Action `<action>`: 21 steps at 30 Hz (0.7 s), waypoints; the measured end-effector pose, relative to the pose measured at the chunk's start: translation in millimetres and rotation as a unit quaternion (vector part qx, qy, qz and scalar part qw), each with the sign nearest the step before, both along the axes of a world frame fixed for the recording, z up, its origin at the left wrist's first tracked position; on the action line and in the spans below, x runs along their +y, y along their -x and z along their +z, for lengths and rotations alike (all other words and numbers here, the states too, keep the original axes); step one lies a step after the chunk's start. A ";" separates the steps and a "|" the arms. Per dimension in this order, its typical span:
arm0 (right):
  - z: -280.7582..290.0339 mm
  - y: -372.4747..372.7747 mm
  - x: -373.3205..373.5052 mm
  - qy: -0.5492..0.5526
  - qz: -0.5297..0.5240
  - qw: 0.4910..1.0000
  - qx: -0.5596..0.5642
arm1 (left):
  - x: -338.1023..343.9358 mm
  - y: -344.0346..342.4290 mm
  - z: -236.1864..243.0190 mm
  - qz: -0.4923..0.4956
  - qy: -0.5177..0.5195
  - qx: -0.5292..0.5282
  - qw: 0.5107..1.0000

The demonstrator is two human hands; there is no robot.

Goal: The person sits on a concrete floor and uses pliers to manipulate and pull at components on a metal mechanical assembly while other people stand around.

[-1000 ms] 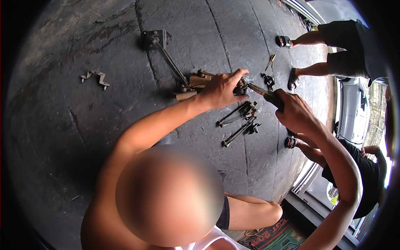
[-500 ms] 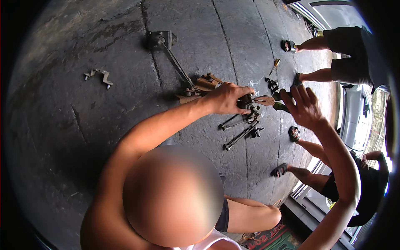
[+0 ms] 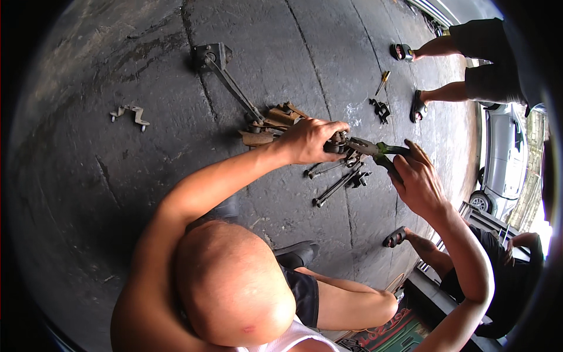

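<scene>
My left hand (image 3: 309, 141) is closed around a small dark metal part (image 3: 339, 144), held a little above the concrete floor. My right hand (image 3: 417, 180) grips the green handles of a pair of pliers (image 3: 375, 150). The jaws of the pliers meet the dark part at my left fingertips. Just below the hands, several long dark bolts and rods (image 3: 337, 185) lie on the floor. A head and bare shoulders fill the lower middle of the view and hide the floor beneath them.
A long metal lever with a bracket (image 3: 218, 63) and rusty brown pieces (image 3: 275, 120) lie left of my hands. A small bent bracket (image 3: 130, 112) sits far left. A screwdriver (image 3: 382, 82) and dark clip (image 3: 381, 110) lie near a standing person's sandalled feet (image 3: 417, 107). Another person (image 3: 510, 276) crouches at right.
My right hand had its fingers spread half a second ago; now it is wrapped on the plier handles. My left hand stays on the dark part.
</scene>
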State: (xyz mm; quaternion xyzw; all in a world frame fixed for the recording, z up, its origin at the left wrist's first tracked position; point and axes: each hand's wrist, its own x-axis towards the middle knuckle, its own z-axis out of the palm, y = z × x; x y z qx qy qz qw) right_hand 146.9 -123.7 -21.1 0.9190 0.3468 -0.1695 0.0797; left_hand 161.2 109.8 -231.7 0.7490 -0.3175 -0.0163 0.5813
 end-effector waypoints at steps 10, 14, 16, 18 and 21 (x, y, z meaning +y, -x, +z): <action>50.4 2.8 32.1 0.059 -0.469 0.821 0.321 | -7.9 6.3 -0.9 0.026 0.033 -0.038 0.998; 35.8 -6.9 26.1 -0.072 -0.548 0.714 0.429 | -2.2 7.4 -0.5 0.041 0.018 -0.032 0.998; 31.3 -7.3 23.5 -0.105 -0.592 0.652 0.461 | -1.2 7.7 3.5 0.035 0.015 -0.024 0.999; 31.2 -14.0 25.1 -0.093 -0.586 0.653 0.471 | -5.6 9.0 -0.4 0.047 0.030 -0.035 0.998; 29.9 -23.9 31.0 -0.085 -0.583 0.648 0.482 | -7.7 8.6 -2.4 0.068 0.038 -0.060 0.995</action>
